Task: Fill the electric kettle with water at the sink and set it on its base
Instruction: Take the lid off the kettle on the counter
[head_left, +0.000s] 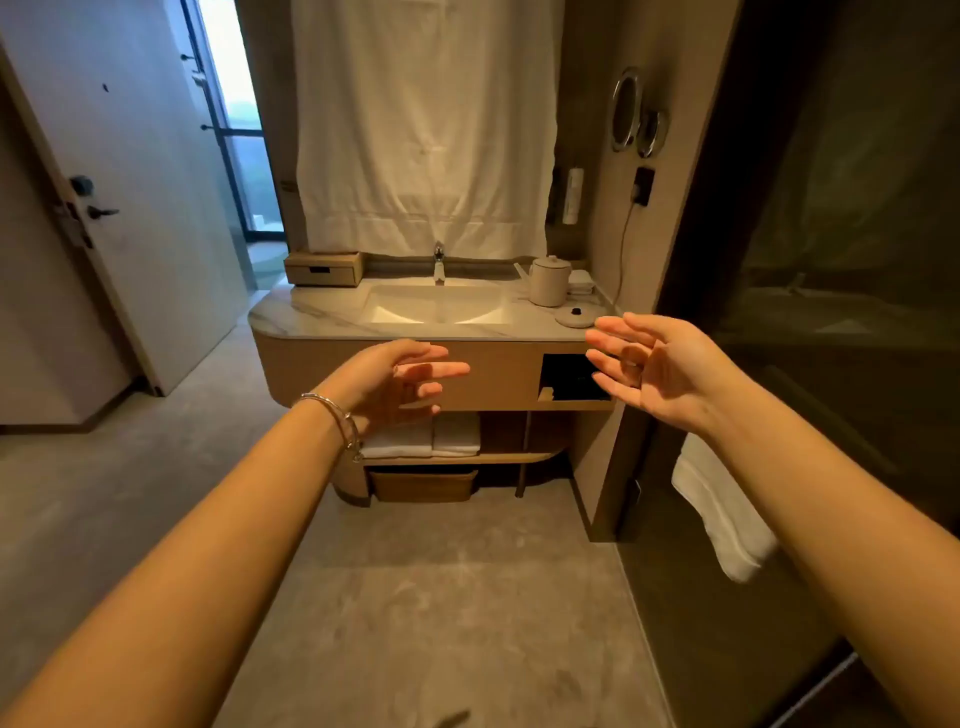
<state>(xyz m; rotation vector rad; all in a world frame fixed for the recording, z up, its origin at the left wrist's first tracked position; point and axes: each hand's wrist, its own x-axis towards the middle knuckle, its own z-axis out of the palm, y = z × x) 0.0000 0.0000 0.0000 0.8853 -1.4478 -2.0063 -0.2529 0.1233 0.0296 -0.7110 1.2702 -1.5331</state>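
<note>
Left hand (400, 382) and right hand (649, 364) spread, empty, mid-frame; cream cylindrical electric kettle (549, 280) upright right of white rectangular sink (436, 304), round cream base (575, 317) beside it.

Warm, dim light is filling the room, and the white rectangular sink basin (436, 304) is glowing brightest. Cool daylight is blowing out the tall glass window (234, 104) at upper left. The dark glass panel (831, 208) on the right is sitting in deep shadow. Wide-angle distortion is bending the pale grey door (130, 208) at the edge, and everything is looking slightly soft.
</note>
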